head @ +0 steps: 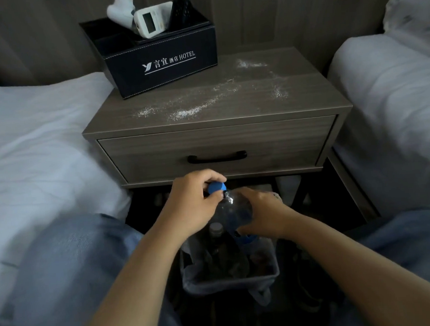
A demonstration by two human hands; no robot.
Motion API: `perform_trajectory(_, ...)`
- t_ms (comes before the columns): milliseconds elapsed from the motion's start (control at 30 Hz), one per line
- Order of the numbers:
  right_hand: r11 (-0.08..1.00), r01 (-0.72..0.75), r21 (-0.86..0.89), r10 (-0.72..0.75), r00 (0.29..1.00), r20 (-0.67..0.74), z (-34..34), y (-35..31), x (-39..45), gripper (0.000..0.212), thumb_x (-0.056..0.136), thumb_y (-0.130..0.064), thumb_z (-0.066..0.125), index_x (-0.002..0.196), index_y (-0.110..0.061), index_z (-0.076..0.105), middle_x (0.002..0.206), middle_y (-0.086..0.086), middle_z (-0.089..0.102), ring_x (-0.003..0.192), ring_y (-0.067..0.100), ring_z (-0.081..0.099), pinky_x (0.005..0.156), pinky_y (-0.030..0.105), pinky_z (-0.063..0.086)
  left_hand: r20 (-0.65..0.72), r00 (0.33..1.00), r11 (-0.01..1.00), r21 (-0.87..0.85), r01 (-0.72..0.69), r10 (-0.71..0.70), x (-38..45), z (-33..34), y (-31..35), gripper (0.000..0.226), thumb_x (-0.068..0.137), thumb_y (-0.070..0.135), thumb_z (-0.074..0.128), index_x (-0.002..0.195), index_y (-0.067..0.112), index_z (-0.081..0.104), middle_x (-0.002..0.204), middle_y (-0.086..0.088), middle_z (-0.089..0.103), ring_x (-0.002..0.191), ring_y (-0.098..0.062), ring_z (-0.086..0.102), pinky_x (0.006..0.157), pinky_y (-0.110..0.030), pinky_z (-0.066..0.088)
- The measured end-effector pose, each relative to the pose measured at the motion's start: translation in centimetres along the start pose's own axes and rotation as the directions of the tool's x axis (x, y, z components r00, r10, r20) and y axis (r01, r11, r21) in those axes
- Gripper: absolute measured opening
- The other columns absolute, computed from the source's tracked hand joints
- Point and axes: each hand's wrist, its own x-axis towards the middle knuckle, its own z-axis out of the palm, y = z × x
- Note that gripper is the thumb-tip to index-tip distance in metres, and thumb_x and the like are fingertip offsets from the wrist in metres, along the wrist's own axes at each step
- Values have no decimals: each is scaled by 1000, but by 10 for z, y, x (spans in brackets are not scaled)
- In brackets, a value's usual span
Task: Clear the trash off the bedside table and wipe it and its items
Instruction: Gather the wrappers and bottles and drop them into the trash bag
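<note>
At lower centre, the clear bottle (237, 211) hung over the bin (230, 278). The left hand (193, 201) pinched its blue cap (217, 187); the right hand (264, 214) gripped its body. White powder (189, 112) dusted the bedside table (218, 142) above.

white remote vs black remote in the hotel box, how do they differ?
The white remote has a small display facing the camera and leans toward the tissue; the black remote shows only a dark keypad and stands at the right end of the box. Both sit upright in the same rear compartment.
</note>
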Motion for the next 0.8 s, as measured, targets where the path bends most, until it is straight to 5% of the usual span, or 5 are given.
perform_trajectory(100, 998, -54, 19, 54, 999, 0, 15, 8, 8, 83, 71, -26, 78, 143, -20, 36, 132, -1, 55, 118, 13, 51, 78, 12, 36, 66, 997, 987, 159, 15, -26, 9, 28, -16, 27, 88, 12, 67, 109, 28, 68, 109, 13, 62, 100, -6, 60, 80, -17, 49)
perform_trajectory(167, 996, -85, -20, 85, 996, 19, 21, 14, 11, 81, 73, -26, 76, 143, -17, 36, 139, 5, 47, 131, 22, 42, 96, 22, 37, 171, 981, 953, 301, 39, -94, 16, 54, -26, 30, 89, 9, 64, 115, 24, 65, 115, 3, 61, 104, -19, 61, 86, -35, 54)
perform_trajectory(267, 976, -182, -119, 186, 982, 20, 27, 25, 11, 79, 77, -33, 70, 144, -15, 33, 147, 11, 35, 138, 31, 27, 113, 34, 29, 301, 945, 932, 362, 11, -129, 19, 92, -50, 33, 90, 13, 59, 122, 20, 63, 121, -9, 64, 110, -29, 61, 91, -42, 52)
perform_trajectory(533, 931, -278, -235, 308, 946, 99, 37, 45, 1, 86, 85, -39, 61, 152, -13, 14, 157, 16, 11, 146, 34, -2, 119, 43, 16, 377, 897, 875, 483, 22, -231, 7, 159, -98, 27, 100, 18, 46, 119, 12, 65, 119, -12, 64, 108, -30, 59, 93, -37, 47)
perform_trajectory(800, 941, -243, -236, 272, 957, 102, 25, 25, 5, 79, 86, -29, 62, 150, -12, 19, 153, 17, 19, 140, 37, 19, 115, 41, 26, 485, 812, 768, 637, -74, -324, 25, 151, -91, 37, 100, 23, 45, 134, 12, 54, 138, -15, 53, 125, -32, 52, 102, -44, 44)
